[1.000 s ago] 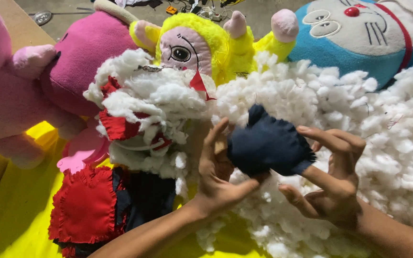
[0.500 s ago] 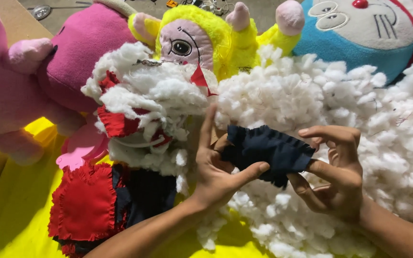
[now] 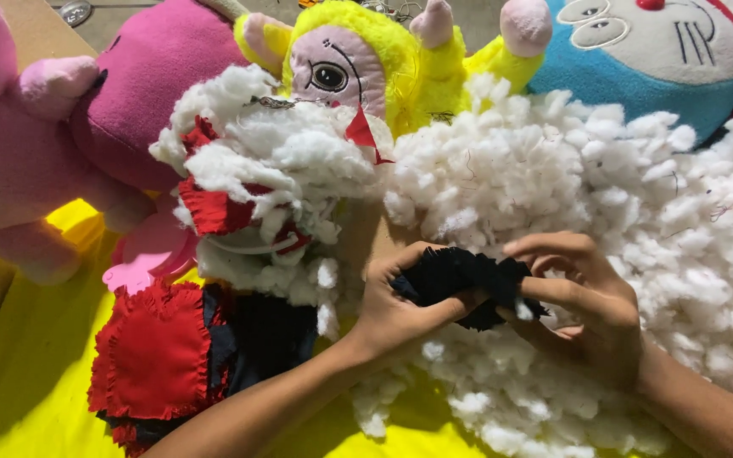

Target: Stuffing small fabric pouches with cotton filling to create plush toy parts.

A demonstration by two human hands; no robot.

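Observation:
Both hands meet over a heap of white stuffing (image 3: 604, 170). My left hand (image 3: 396, 309) pinches the left end of a small dark navy fabric piece (image 3: 456, 276), thumb along its lower edge. My right hand (image 3: 583, 309) grips the right end of the same piece, fingers curled over the top, with a tuft of white fluff at the fingertips. The fabric is bunched between the two hands. To the left lies a half-stuffed doll (image 3: 239, 195) of red and dark cloth with white filling spilling from it, and a red patch (image 3: 150, 352) at its lower part.
A pink plush toy (image 3: 61, 144) lies at the left. A yellow plush with a pale face (image 3: 358, 59) and a blue and white cat plush (image 3: 655, 51) sit along the back. Everything rests on a yellow sheet (image 3: 19, 399).
The navy piece went from a rounded lump held up between open fingers to a flatter, bunched strip. Both hands closed tighter on it and dropped lower onto the stuffing.

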